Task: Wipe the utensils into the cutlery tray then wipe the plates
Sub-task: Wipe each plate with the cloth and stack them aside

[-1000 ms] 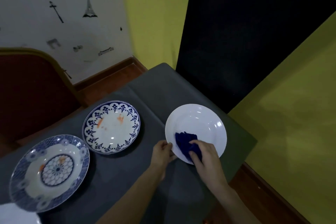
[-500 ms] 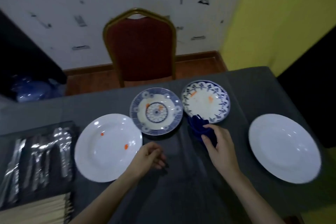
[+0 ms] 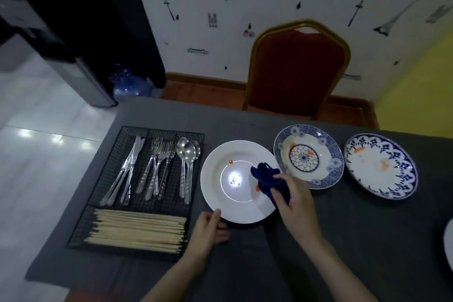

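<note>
While the fingers (image 3: 278,195) of the right hand (image 3: 297,203) were closed around a bunched dark blue cloth (image 3: 266,179), the cloth was pressed onto the right side of a white plate (image 3: 220,206), beside an orange smear. The left hand (image 3: 208,227) pinched that plate's near rim, thumb on top and the other fingers tucked beneath. A second small orange spot sat on the far part of the plate's well.

Left of the plate, near the tabletop's (image 3: 343,240) left edge, lay a black mesh cutlery tray (image 3: 157,131). Its far compartments held knives (image 3: 128,169), forks (image 3: 157,167) and spoons (image 3: 187,162), and the near one a bundle of pale chopsticks (image 3: 137,230).

Right of the white plate, towards the far edge, stood a blue-patterned plate with a flower centre (image 3: 308,157), stained orange, its rim just beside the white one. Further right was another blue-rimmed plate (image 3: 380,167) with orange marks. A sliver of one more white plate (image 3: 449,245) showed at the right edge.
</note>
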The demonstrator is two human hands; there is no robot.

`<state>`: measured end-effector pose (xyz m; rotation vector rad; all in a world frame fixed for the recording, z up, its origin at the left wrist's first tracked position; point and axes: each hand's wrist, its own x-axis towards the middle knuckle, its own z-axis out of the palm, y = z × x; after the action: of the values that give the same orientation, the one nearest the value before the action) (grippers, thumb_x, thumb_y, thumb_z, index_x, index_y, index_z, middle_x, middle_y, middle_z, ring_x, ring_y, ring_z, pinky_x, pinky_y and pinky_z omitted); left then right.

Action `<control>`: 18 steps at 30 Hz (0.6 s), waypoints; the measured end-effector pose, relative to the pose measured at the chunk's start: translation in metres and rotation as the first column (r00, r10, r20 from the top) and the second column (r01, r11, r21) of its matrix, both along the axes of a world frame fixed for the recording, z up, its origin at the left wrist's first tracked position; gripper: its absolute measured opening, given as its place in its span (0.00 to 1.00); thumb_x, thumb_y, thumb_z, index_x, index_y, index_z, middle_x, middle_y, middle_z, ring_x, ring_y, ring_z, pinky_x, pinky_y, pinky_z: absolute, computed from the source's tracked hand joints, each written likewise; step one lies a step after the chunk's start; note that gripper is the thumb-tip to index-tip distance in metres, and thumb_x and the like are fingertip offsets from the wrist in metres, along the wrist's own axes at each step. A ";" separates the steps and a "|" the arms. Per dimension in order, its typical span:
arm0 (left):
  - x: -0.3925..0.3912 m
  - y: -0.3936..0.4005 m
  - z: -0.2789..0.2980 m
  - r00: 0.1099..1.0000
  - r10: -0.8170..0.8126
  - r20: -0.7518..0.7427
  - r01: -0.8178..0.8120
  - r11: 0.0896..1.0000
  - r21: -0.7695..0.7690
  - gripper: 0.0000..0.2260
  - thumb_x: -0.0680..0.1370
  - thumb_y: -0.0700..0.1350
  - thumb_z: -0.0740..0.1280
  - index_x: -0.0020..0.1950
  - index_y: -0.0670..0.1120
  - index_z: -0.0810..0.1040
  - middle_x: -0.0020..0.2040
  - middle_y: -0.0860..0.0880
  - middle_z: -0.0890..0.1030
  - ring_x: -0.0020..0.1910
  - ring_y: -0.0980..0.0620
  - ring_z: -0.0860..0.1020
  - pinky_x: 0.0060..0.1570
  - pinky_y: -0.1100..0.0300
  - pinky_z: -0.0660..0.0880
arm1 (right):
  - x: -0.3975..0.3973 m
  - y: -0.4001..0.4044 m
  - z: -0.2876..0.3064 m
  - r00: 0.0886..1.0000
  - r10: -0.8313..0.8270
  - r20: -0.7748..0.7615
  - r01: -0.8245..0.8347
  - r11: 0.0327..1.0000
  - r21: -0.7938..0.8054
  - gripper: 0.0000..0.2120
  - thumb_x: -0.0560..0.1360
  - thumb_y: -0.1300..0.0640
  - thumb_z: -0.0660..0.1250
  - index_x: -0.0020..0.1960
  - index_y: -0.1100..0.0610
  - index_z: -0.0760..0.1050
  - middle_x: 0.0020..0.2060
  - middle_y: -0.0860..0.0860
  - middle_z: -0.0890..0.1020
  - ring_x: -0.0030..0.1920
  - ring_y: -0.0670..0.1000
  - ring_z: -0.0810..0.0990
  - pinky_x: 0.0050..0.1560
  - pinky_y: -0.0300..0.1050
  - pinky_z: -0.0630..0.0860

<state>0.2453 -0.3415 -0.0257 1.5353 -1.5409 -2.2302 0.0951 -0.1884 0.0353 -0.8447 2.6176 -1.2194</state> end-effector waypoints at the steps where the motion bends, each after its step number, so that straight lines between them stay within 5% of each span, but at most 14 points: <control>1: -0.005 -0.004 0.000 0.999 0.012 -0.032 -0.011 1.000 0.011 0.09 0.82 0.45 0.62 0.51 0.38 0.70 0.44 0.39 0.78 0.38 0.43 0.82 0.41 0.51 0.82 | 0.006 0.000 -0.001 1.000 -0.010 0.007 0.010 1.000 0.007 0.14 0.74 0.61 0.69 0.58 0.50 0.73 0.51 0.36 0.73 0.54 0.45 0.70 0.54 0.42 0.69; 4: -0.016 -0.009 -0.002 0.990 0.069 -0.124 -0.076 0.996 -0.053 0.03 0.81 0.37 0.59 0.54 0.38 0.69 0.50 0.40 0.75 0.45 0.48 0.80 0.41 0.57 0.82 | 0.020 0.009 -0.001 0.999 -0.040 0.015 0.040 0.999 0.025 0.15 0.74 0.61 0.69 0.58 0.49 0.73 0.51 0.33 0.71 0.55 0.45 0.71 0.53 0.37 0.69; 11: -0.016 -0.006 0.009 0.989 0.048 -0.140 -0.059 0.996 -0.069 0.10 0.79 0.31 0.56 0.59 0.38 0.67 0.51 0.46 0.75 0.50 0.47 0.78 0.43 0.58 0.81 | 0.036 0.031 0.001 0.993 -0.095 -0.073 0.098 0.994 0.045 0.16 0.73 0.62 0.71 0.58 0.51 0.75 0.53 0.38 0.76 0.54 0.42 0.71 0.54 0.34 0.67; 15: 0.014 -0.001 0.011 0.985 -0.149 -0.088 0.141 0.986 -0.094 0.10 0.78 0.30 0.57 0.56 0.40 0.70 0.50 0.43 0.78 0.46 0.49 0.78 0.35 0.62 0.80 | 0.042 0.038 0.004 0.965 -0.074 -0.253 0.102 0.990 0.097 0.15 0.72 0.61 0.70 0.58 0.53 0.76 0.54 0.44 0.78 0.53 0.48 0.73 0.53 0.44 0.70; 18: 0.031 0.001 0.007 0.941 -0.337 -0.029 0.330 0.935 -0.127 0.08 0.78 0.29 0.57 0.50 0.40 0.72 0.43 0.42 0.78 0.36 0.52 0.75 0.29 0.64 0.74 | 0.044 0.049 -0.006 0.927 0.088 -0.366 0.043 0.941 0.336 0.17 0.67 0.60 0.74 0.55 0.53 0.79 0.51 0.46 0.80 0.50 0.52 0.75 0.46 0.46 0.72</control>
<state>0.2762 -0.3403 -0.0190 1.2533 -2.0103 -2.2607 0.1389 -0.1393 0.0293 -1.1254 2.9764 -0.6091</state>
